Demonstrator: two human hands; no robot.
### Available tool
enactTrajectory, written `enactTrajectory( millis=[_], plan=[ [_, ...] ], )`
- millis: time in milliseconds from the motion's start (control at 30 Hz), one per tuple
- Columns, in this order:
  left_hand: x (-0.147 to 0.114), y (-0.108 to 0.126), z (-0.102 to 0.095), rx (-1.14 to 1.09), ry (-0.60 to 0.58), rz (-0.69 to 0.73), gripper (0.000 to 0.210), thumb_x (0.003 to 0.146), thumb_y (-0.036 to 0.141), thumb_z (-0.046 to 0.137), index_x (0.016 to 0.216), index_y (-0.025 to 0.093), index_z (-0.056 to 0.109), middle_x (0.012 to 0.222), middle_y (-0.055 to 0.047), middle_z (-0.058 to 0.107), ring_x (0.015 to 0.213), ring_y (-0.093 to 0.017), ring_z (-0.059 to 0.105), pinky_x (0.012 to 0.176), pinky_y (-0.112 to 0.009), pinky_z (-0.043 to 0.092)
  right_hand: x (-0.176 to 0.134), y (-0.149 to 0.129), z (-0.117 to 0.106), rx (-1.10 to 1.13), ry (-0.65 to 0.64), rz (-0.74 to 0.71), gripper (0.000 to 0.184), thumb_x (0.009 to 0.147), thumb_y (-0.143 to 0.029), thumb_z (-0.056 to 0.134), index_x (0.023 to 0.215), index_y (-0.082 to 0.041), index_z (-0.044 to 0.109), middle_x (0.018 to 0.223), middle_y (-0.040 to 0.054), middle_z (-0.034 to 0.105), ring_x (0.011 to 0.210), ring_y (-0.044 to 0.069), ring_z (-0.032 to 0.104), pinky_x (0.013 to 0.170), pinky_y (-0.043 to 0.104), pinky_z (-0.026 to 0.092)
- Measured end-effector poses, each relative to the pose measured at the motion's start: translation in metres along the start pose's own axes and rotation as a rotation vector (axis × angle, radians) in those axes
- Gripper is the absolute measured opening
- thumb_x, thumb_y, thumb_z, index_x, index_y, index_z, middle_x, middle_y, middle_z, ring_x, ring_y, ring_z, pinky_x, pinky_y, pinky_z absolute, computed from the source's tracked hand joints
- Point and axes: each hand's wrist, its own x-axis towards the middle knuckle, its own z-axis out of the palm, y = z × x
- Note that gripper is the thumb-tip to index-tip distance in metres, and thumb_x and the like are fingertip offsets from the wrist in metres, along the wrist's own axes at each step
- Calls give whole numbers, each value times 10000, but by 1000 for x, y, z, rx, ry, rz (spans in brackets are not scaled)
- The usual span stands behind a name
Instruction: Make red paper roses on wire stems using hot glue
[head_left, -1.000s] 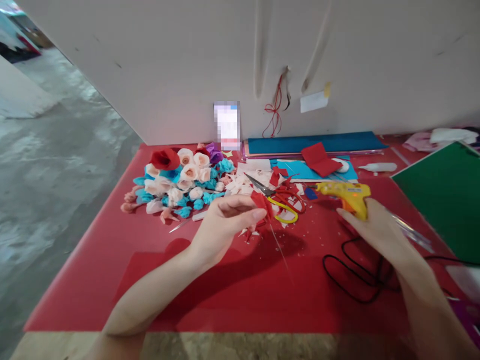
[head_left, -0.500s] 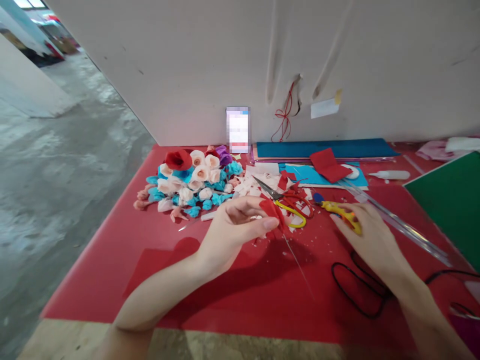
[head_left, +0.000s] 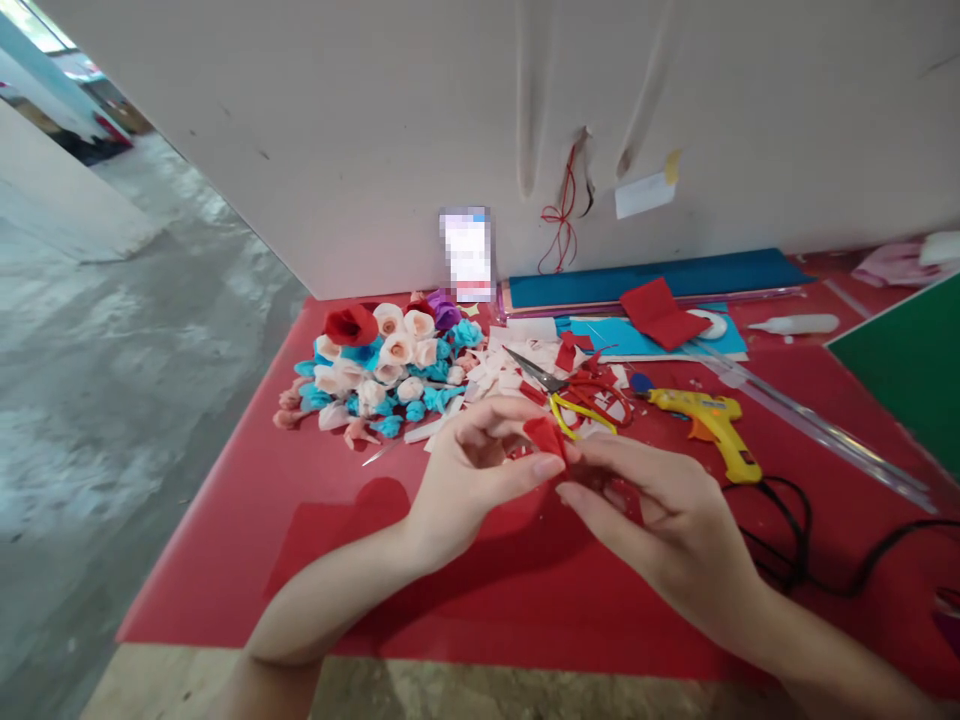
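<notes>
The small red crepe-paper piece, folded and petal-like (head_left: 544, 438), is held up above the middle of the red-covered table (head_left: 202, 575), between the two hands. Its longer side seems to slope from upper left down to lower right, toward the right hand's fingertips, though fingers cover its lower end. The left hand (head_left: 469, 480) pinches it from the left between thumb and curled fingers. The right hand (head_left: 667, 520) comes from the right, thumb and forefinger a narrow gap apart, their tips at the lower right of the paper; whether they grip it or only brush it, I cannot tell. Both hands are thus about equally near, on opposite sides of it.

Just beyond lie the scissors with yellow and red handles (head_left: 553, 384), blades toward the table's far edge, on a pile of pale paper scraps (head_left: 495, 372). Farther left, toward the far left corner, is a heap of white, blue and red paper flowers (head_left: 375, 365). To the right, the yellow plastic glue gun (head_left: 705, 408) lies free on the table, nozzle leftward, nearer the right hand, its black cable (head_left: 801, 530) trailing toward the right side.
</notes>
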Motion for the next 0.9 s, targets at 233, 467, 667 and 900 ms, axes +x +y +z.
enactTrajectory(
  millis=[233, 467, 667, 900],
  plan=[
    [2, -4, 0, 2, -53, 43, 221, 714, 125, 740, 905, 215, 676, 780, 26, 692, 749, -64, 657, 695, -122, 546, -5, -1, 0, 8, 4, 84, 135, 799, -62, 565, 697, -147, 588, 610, -32, 561, 517, 55, 488, 481, 151, 391],
    [0, -5, 0, 2, -113, 40, 326, 702, 40, 722, 967, 219, 659, 834, 22, 693, 804, -76, 667, 646, -97, 556, -4, -1, -2, -52, -16, 32, 155, 830, -61, 531, 706, -127, 599, 637, -12, 590, 562, 55, 528, 535, 155, 396],
    [2, -5, -2, -3, -159, 46, 323, 734, 52, 703, 1001, 223, 641, 820, 32, 716, 817, -68, 654, 720, -115, 560, -4, -1, -3, -45, -20, 4, 155, 836, -49, 520, 721, -127, 590, 652, -22, 583, 587, 40, 528, 565, 135, 396],
    [4, -2, -3, 107, -213, 107, 367, 729, 58, 705, 1043, 233, 633, 830, 24, 713, 811, -86, 642, 667, -135, 551, -7, 3, -4, -177, 20, -130, 140, 860, -64, 508, 775, -165, 555, 678, -23, 601, 595, 72, 553, 563, 182, 434]
  ],
)
